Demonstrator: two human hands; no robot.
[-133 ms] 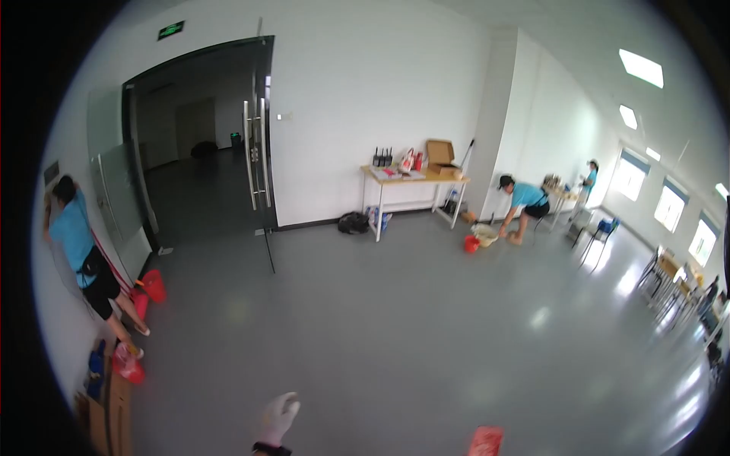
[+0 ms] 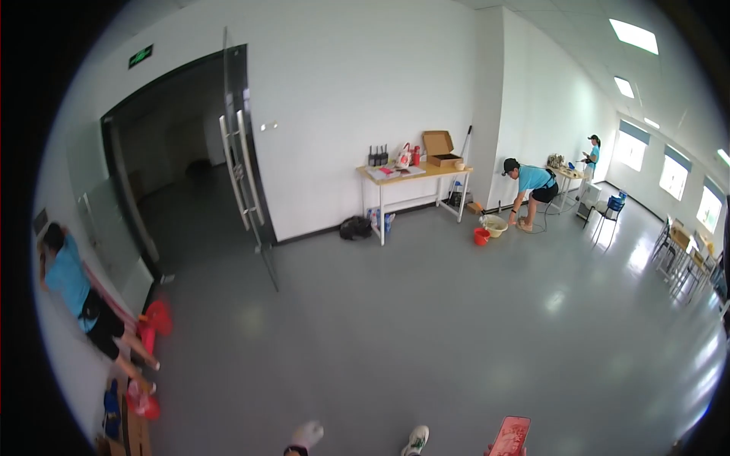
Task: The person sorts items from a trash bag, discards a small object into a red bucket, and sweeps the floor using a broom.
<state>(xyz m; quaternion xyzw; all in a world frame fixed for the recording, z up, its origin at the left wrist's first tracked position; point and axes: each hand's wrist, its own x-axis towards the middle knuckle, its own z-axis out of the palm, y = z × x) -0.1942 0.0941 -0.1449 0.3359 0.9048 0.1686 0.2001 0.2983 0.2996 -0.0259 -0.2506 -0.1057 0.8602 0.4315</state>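
Head view: left hand (image 2: 308, 434), pale-gloved and blurred, at the lower edge above the grey floor (image 2: 342, 327); cannot tell whether released or clenched. Right hand (image 2: 487, 450), mostly cut off by the frame, grasping a phone (image 2: 509, 437) with a reddish screen. Between the two, a pale shoe (image 2: 417, 439). Farther out, a bending co-worker (image 2: 536, 180) near a cream basin (image 2: 496, 226) and a red bucket (image 2: 481, 237); by the white wall (image 2: 342, 91), a table (image 2: 422, 176) with an opened cardboard box (image 2: 439, 142); at left, a glass door (image 2: 249, 163) and a standing co-worker (image 2: 67, 285).

Reddish-pink phone screen (image 2: 510, 437), white glove (image 2: 308, 434), plain grey floor (image 2: 342, 327)
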